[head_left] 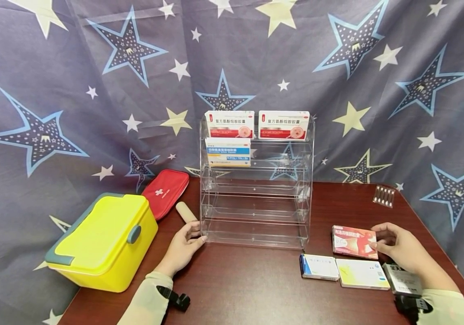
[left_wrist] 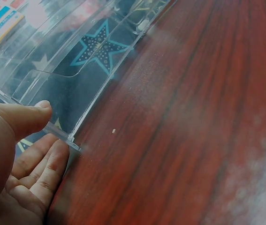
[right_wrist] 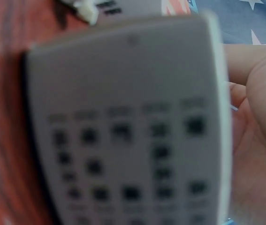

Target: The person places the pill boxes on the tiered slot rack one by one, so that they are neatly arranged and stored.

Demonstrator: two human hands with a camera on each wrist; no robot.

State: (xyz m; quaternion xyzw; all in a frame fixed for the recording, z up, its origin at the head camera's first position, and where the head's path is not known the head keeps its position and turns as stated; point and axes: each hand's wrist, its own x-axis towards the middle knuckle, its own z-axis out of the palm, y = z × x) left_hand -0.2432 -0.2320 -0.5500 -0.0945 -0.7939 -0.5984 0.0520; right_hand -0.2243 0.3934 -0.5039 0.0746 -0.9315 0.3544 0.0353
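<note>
A clear plastic display rack [head_left: 255, 231] with several tiers stands at the middle of the table. My left hand [head_left: 185, 246] holds its lower left corner; in the left wrist view the thumb [left_wrist: 32, 117] lies on one side of the side panel and the fingers on the other. On the right, my right hand [head_left: 396, 243] grips the right end of a red-pink medicine box [head_left: 353, 242], thumb on its face. A grey medicine box [head_left: 403, 279] lies under the right wrist. Close up, it fills much of the right wrist view, hiding the grip.
Two white-red medicine boxes [head_left: 283, 125] and a blue-white one [head_left: 228, 152] stand on the rack. A blue-edged box [head_left: 319, 267] and yellow-white box [head_left: 363, 273] lie in front. Left are a yellow case [head_left: 105, 243], red first-aid pouch [head_left: 166, 194] and beige stick [head_left: 185, 212]; a blister strip [head_left: 384, 196] lies back right.
</note>
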